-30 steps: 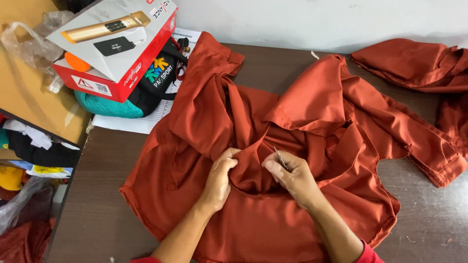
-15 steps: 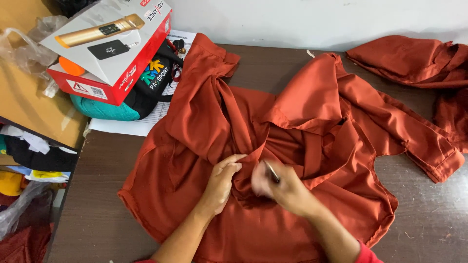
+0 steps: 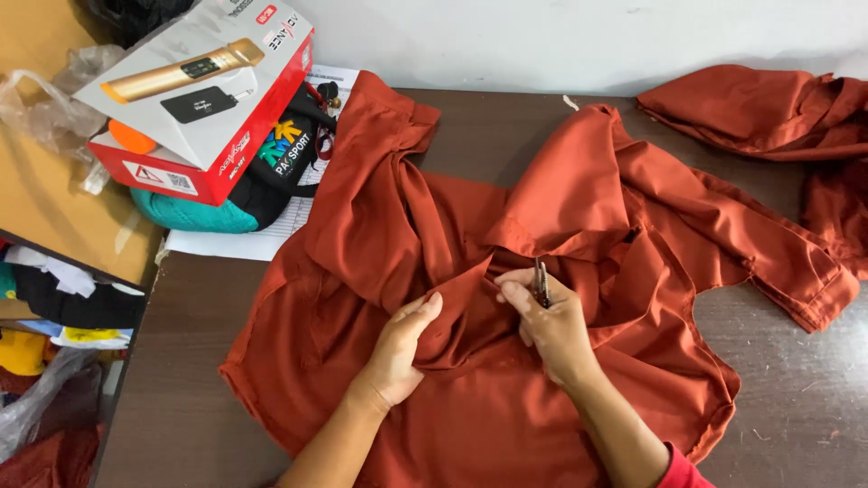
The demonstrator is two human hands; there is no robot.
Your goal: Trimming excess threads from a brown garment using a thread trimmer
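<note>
Table [image 3: 506, 126]: dark brown wood, filling most of the view, set against a pale wall.
Rust-red garment [image 3: 470, 398]: spread rumpled over the table's middle, collar area bunched at the centre, one sleeve trailing out to the right.
Second rust-red heap [image 3: 778, 113]: crumpled at the far right corner, just beside the trailing sleeve.
Red-and-white box [image 3: 203, 99]: tilted at the far left corner, resting on a black and teal bag [image 3: 244, 190], with white paper [image 3: 235, 242] underneath.
Left forearm: rising from the bottom edge, angled up and to the right, wrist bent slightly inward.
Left hand [image 3: 398, 348]: curled over a raised fold of the garment, thumb on top, fingers tucked beneath, pinching the cloth.
Right forearm: coming in from the lower right, red cuff at the frame edge, angled up and to the left.
Right hand [image 3: 547, 321]: closed in a loose fist above the bunched collar, knuckles up, gripping a small tool.
Small metal snips [image 3: 541, 282]: held upright between thumb and forefinger, dark tips pointing away, just above the fabric at the neckline.
</note>
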